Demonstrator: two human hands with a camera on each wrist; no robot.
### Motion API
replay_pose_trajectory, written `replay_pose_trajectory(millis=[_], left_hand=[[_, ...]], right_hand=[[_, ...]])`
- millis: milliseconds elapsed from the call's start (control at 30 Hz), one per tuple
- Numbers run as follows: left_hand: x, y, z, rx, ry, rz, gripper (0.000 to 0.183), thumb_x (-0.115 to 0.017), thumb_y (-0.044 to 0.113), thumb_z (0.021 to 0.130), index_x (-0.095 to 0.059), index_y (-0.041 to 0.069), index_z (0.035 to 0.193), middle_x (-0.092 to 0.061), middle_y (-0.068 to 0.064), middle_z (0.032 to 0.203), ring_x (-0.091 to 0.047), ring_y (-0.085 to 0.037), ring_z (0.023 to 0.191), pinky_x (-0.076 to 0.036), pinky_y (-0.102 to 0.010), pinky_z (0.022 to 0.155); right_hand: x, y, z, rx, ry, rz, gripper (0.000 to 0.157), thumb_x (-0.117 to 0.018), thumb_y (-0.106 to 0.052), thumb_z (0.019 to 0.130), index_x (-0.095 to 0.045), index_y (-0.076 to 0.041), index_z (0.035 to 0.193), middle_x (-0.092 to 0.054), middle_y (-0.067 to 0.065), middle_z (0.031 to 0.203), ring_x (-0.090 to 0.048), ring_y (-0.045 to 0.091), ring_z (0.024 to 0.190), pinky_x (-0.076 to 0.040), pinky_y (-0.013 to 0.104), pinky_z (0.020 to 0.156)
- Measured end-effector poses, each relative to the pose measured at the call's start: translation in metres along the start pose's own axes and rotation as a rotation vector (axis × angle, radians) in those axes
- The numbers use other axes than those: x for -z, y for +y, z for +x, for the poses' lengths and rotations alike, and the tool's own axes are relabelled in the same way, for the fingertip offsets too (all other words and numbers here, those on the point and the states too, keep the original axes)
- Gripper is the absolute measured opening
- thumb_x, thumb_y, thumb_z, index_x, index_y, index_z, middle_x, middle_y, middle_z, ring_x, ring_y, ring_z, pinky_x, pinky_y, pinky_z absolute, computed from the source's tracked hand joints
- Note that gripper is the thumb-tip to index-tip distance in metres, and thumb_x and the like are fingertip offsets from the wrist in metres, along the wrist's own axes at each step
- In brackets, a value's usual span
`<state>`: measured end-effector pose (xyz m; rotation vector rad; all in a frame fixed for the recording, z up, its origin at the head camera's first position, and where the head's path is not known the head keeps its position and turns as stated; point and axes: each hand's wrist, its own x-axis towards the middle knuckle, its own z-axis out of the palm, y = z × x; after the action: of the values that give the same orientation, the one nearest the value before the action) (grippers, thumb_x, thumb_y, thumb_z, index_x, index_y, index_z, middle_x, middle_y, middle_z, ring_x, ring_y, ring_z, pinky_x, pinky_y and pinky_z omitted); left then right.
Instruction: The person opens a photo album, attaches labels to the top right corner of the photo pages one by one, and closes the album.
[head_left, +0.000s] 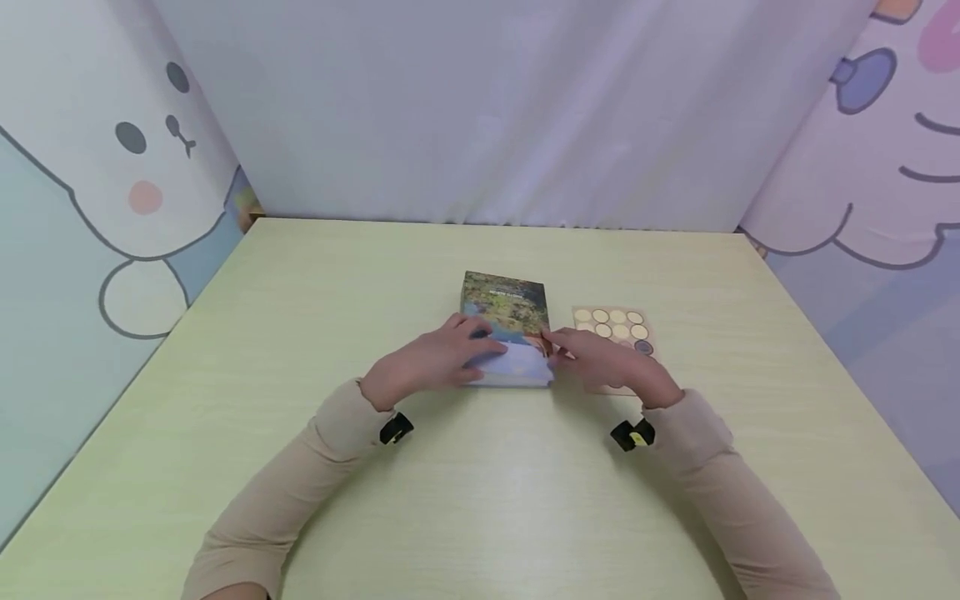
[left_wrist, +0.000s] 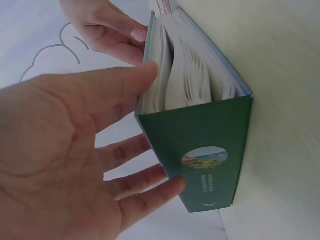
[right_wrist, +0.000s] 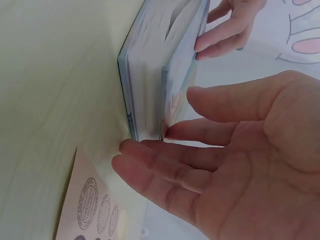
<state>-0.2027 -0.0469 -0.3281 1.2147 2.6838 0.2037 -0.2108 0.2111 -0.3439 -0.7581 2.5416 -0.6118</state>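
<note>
A thick closed hardcover book (head_left: 507, 308) lies flat on the table, its cover printed with a colourful landscape-like picture. Its green spine (left_wrist: 200, 150) faces the left hand, and slightly gapped pages (right_wrist: 147, 80) show at the near end. The left hand (head_left: 442, 358) rests on the book's left side, thumb on the cover's near edge and fingers spread loosely along the spine side. At the opposite side, the right hand (head_left: 600, 357) touches the cover's edge with its index finger; the other fingers extend beside the fore edge, holding nothing.
Just right of the book lies a flat sheet of round stickers (head_left: 621, 317), partly hidden by the right hand. The pale wooden table (head_left: 480, 500) ends at a white curtain (head_left: 480, 108), and cartoon-printed cloths (head_left: 150, 242) hang at both sides.
</note>
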Motion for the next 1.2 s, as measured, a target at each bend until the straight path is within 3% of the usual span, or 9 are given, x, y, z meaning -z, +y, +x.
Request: replay_pose_trajectory(millis=[167,233,300,400,500,567,767,967,1200], left_hand=[[-0.003,0.000,0.003,-0.033,0.003,-0.046,0.043,-0.055,0.023,0.094,-0.047,0.019,0.136,-0.034,-0.011,0.143,-0.029,-0.030,0.131,-0.041,-0.041,0.098],[-0.004,0.000,0.004,-0.042,0.006,-0.045,0.043,-0.056,0.023,0.094,-0.048,0.019,0.136,-0.033,-0.011,0.144,-0.030,-0.030,0.132,-0.041,-0.041,0.098],[-0.005,-0.001,0.004,-0.051,0.005,-0.038,0.043,-0.055,0.023,0.094,-0.048,0.019,0.136,-0.033,-0.011,0.145,-0.029,-0.030,0.132,-0.041,-0.040,0.099],[-0.004,-0.003,0.004,-0.067,0.004,-0.034,0.042,-0.055,0.021,0.094,-0.048,0.019,0.136,-0.033,-0.011,0.145,-0.029,-0.030,0.133,-0.040,-0.040,0.100],[-0.002,-0.004,0.004,-0.073,-0.005,-0.041,0.042,-0.055,0.020,0.094,-0.049,0.019,0.135,-0.033,-0.011,0.146,-0.028,-0.030,0.134,-0.039,-0.040,0.101],[-0.001,-0.004,0.004,-0.074,-0.011,-0.053,0.041,-0.055,0.019,0.094,-0.049,0.018,0.135,-0.033,-0.012,0.146,-0.028,-0.030,0.135,-0.038,-0.041,0.102],[-0.001,-0.005,0.004,-0.064,-0.004,-0.050,0.041,-0.057,0.016,0.093,-0.051,0.017,0.133,-0.036,-0.013,0.145,-0.029,-0.030,0.136,-0.038,-0.040,0.103],[-0.005,-0.002,0.006,-0.061,0.028,-0.045,0.039,-0.056,0.019,0.093,-0.052,0.018,0.132,-0.036,-0.013,0.145,-0.031,-0.029,0.135,-0.039,-0.039,0.102],[-0.009,-0.002,0.007,-0.077,0.073,-0.028,0.038,-0.057,0.020,0.093,-0.054,0.019,0.131,-0.038,-0.013,0.143,-0.035,-0.029,0.132,-0.042,-0.038,0.099]], right_hand=[[0.001,0.002,-0.004,-0.014,-0.013,-0.030,0.052,-0.044,-0.012,0.098,-0.025,0.008,0.143,-0.047,0.024,0.131,-0.051,0.037,0.117,-0.044,0.045,0.093],[0.003,0.002,-0.006,-0.024,-0.005,-0.079,0.047,-0.044,-0.012,0.098,-0.034,0.009,0.138,-0.048,0.026,0.127,-0.057,0.033,0.105,-0.046,0.043,0.089],[0.006,0.003,-0.008,-0.089,-0.026,-0.093,0.036,-0.041,-0.012,0.098,-0.047,0.008,0.126,-0.055,0.024,0.109,-0.061,0.027,0.081,-0.048,0.039,0.078],[0.009,0.006,-0.011,-0.170,-0.065,-0.108,0.021,-0.039,-0.009,0.095,-0.056,0.003,0.101,-0.054,0.012,0.077,-0.048,0.016,0.056,-0.043,0.032,0.065],[0.009,0.011,-0.010,-0.182,-0.064,-0.157,0.021,-0.038,-0.007,0.094,-0.058,0.000,0.097,-0.056,0.011,0.078,-0.052,0.020,0.065,-0.044,0.034,0.067],[0.008,0.014,-0.007,-0.149,-0.025,-0.243,0.021,-0.040,-0.007,0.094,-0.059,0.000,0.100,-0.058,0.018,0.101,-0.057,0.029,0.087,-0.045,0.040,0.078],[0.000,0.018,-0.001,-0.171,0.036,-0.318,0.029,-0.038,-0.014,0.097,-0.052,0.001,0.118,-0.038,0.032,0.136,-0.033,0.046,0.128,-0.027,0.058,0.101],[-0.001,0.014,-0.002,-0.188,0.026,-0.298,0.042,-0.046,-0.017,0.095,-0.045,0.003,0.132,-0.032,0.033,0.141,-0.026,0.050,0.131,-0.023,0.058,0.105],[-0.003,0.009,-0.005,-0.172,0.008,-0.311,0.041,-0.046,-0.017,0.095,-0.046,0.005,0.130,-0.038,0.031,0.134,-0.033,0.048,0.124,-0.031,0.055,0.100]])
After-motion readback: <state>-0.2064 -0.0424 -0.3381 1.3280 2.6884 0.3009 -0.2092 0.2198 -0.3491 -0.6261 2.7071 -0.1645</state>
